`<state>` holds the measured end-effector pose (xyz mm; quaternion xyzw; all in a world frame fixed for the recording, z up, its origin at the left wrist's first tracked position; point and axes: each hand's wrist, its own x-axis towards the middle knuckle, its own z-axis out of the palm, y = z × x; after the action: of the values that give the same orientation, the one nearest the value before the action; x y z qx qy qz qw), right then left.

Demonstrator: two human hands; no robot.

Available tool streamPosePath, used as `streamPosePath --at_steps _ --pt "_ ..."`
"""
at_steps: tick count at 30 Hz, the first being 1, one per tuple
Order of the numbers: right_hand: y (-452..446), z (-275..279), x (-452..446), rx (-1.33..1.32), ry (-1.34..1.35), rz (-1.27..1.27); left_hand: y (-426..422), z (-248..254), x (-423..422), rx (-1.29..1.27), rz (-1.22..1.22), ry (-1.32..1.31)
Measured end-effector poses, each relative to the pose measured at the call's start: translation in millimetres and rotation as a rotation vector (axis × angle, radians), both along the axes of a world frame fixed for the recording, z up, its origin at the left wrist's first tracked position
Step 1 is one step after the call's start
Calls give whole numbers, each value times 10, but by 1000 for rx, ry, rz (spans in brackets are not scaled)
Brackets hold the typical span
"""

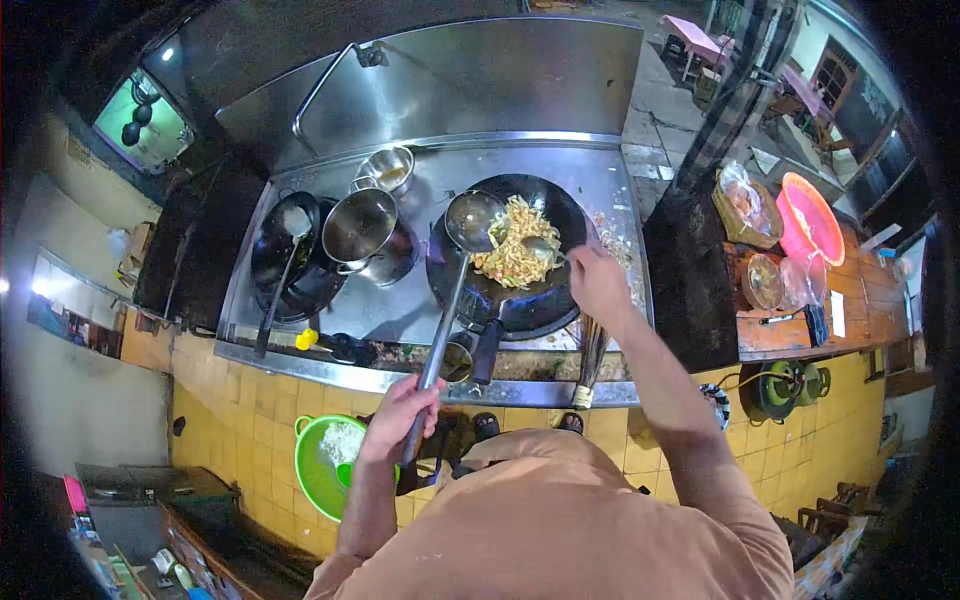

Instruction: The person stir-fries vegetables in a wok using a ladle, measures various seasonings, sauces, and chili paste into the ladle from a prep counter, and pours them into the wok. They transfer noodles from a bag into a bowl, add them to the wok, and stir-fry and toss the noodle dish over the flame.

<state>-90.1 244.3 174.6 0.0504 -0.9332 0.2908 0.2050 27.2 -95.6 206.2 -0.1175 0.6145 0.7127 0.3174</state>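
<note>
My left hand (402, 414) is wrapped round the long handle of a metal ladle (472, 220), whose bowl rests over the left part of a black wok (465, 290). Cooked food in pale strips (515, 255) fills the wok's middle. At the wok's right edge, my right hand (598, 283) is closed on a spoon (540, 246); the spoon's bowl lies in the food. Most of the spoon's handle is hidden by my fingers.
Left on the steel stove stand two metal pots (358, 226) and a dark pan (272, 245). A brush (590, 365) leans at the front edge. On the floor is a green basket (312, 470); a wooden table (870, 300) at right bears a pink basin (808, 215).
</note>
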Motion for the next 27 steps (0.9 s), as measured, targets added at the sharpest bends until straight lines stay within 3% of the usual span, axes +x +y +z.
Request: streamPosePath --at_steps 6,8,16,19,23,25,27 --pt "-328 125 -620 377 -192 41 -134 55 250 9 -43 20" --pt "-372 93 -632 394 -265 40 -141 52 311 -55 -57 60" --pt "-602 -445 -458 -58 -253 -33 -88 45 390 -88 -143 64" --pt "-641 -482 -397 -529 -695 -161 -62 18 419 -103 -145 78" --pt "-564 -401 -288 -604 -704 -239 -51 77 419 -46 -143 48" --pt "-451 -419 -273 -108 -259 -123 -65 47 421 -47 -152 50" --pt "-351 -334 -209 4 -244 -86 -59 41 434 -48 -159 51"
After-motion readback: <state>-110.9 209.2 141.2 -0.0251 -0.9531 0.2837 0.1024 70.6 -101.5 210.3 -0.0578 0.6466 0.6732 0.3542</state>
